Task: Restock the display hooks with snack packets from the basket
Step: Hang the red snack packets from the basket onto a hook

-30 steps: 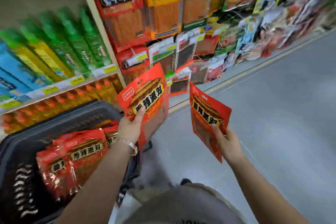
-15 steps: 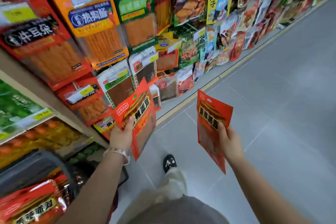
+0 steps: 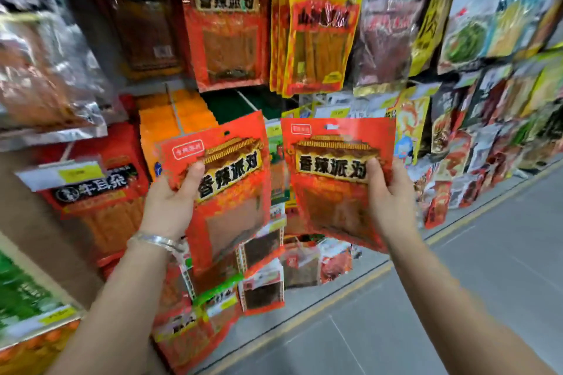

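- Plainly, each hand has one red snack packet: the left hand [image 3: 166, 201] at centre left has its thumb clamped over the face of the left packet [image 3: 227, 192], and the right hand [image 3: 391, 195] at centre right pinches the right packet [image 3: 332, 179] the same way. The backing fingers are hidden.
- The matching hanging packet [image 3: 227, 27] sits at upper centre, above both hands; the basket is not in view.
- Risk: the hang hole near the top edge of the left packet is small, and the hook itself cannot be made out, so a blind push could miss or tear the hole.
- Risk: with both hands full, neither can steady the hung stock, so a nudge might knock the neighbouring yellow packets [image 3: 320, 33].
- Risk: a thumb-only grip on slick film could slip.
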Demonstrator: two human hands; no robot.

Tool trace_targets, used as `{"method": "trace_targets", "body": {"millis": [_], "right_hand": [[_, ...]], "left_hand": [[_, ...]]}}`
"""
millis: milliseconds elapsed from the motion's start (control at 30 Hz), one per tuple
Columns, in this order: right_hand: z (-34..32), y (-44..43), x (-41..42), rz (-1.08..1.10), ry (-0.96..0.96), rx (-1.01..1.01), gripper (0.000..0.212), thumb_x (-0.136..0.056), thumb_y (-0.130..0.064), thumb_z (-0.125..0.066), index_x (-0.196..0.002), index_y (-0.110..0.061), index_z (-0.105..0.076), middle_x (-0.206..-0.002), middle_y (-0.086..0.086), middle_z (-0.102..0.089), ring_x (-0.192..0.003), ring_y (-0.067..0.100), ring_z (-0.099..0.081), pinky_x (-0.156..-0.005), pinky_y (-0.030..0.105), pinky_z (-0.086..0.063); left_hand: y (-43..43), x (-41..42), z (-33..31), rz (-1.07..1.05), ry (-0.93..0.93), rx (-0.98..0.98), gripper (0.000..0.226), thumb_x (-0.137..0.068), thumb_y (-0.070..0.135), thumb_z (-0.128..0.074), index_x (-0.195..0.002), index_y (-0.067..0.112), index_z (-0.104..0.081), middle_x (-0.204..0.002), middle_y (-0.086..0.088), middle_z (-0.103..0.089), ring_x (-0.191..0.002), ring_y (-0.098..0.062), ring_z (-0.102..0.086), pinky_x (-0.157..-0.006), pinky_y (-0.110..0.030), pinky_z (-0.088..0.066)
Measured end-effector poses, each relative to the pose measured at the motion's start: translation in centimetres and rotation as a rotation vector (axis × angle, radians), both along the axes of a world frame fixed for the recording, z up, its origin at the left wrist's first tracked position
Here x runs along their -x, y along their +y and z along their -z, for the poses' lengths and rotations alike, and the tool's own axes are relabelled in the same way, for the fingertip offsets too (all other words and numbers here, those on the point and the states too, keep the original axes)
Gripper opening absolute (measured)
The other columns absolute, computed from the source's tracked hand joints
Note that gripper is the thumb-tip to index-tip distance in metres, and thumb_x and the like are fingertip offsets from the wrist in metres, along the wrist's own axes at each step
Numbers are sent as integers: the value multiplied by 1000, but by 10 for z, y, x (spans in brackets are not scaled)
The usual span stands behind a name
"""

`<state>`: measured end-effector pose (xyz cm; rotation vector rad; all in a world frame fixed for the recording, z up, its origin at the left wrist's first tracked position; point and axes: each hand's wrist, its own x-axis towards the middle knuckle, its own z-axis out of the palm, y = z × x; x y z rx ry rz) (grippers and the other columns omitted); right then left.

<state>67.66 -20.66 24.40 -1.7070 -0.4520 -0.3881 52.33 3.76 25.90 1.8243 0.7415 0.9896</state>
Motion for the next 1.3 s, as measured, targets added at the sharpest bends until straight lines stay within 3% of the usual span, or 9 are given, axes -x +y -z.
{"method": "trace_targets", "body": {"millis": [67, 167, 233, 333, 467, 633, 967, 1233, 1300], "right_hand": [[-30, 20, -20, -33, -77, -21, 11, -96, -30, -46, -93, -24, -55, -82, -13, -57, -75, -21, -50, -66, 0, -34], [-71, 50, -50, -110, -153, -79, 12, -97, -24, -48, -87, -27, -54, -75, -16, -53, -69, -18, -48, -64, 2, -34], [-95, 70, -69, -170, -188, -111, 15, -97, -24, -49, -84, -25, -54, -74, -15, -51, -67, -14, -47, -64, 4, -34], [-132, 98, -93, -239, -226, -141, 17, -98, -27, -48, -97, -12, -57, -80, -12, -53, -70, -11, -46, -69, 6, -34], [-174, 129, -117, -312, -272, -183, 9, -96, -22, -50, -89, -19, -53, -73, -14, -48, -63, -10, -45, -63, 4, -33], [-203, 160, -142, -434, -166, -253, 14, -94, -26, -50, -81, -21, -52, -73, -9, -48, -70, 4, -43, -71, 28, -34], [-204, 190, -155, -623, 48, -321, 14, -92, -23, -50, -80, -23, -58, -81, 0, -58, -79, 15, -54, -74, 33, -43], [-202, 200, -158, -617, 44, -298, 14, -90, -22, -49, -77, -23, -49, -81, 9, -50, -74, 21, -48, -69, 37, -38], [-203, 209, -158, -550, -7, -258, 11, -94, -21, -46, -87, -19, -55, -91, 11, -57, -87, 25, -56, -79, 40, -44]], "left_hand": [[14, -7, -24, -3, -107, -35, 12, -86, 43, -62, -74, 45, -62, -70, 18, -59, -66, -4, -56, -64, -21, -42], [29, -14, -62, -34, -301, -13, 10, -82, 40, -66, -91, 45, -68, -84, 17, -69, -89, -11, -62, -88, -34, -49], [36, -15, -86, -56, -438, 16, 10, -73, 44, -69, -83, 45, -71, -78, 20, -70, -85, -10, -63, -93, -43, -49], [43, -15, -120, -95, -585, 50, 15, -61, 46, -73, -75, 41, -71, -79, 13, -71, -83, -15, -66, -86, -42, -53], [49, -23, -156, -73, -601, 32, 12, -58, 42, -75, -69, 41, -71, -67, 16, -70, -63, -5, -66, -60, -27, -54], [51, -41, -176, -49, -572, 38, 15, -54, 43, -77, -69, 40, -72, -68, 11, -71, -62, -11, -69, -56, -33, -55], [54, -70, -176, 4, -536, 69, 9, -61, 38, -77, -67, 37, -71, -71, 5, -73, -63, -17, -71, -53, -32, -54], [59, -78, -177, 8, -511, 43, 22, -78, 24, -72, -61, 38, -70, -68, 7, -72, -62, -14, -70, -51, -27, -54], [60, -80, -178, 8, -500, 41, 22, -79, 25, -72, -61, 37, -70, -69, 7, -72, -64, -15, -70, -53, -29, -55]]}}
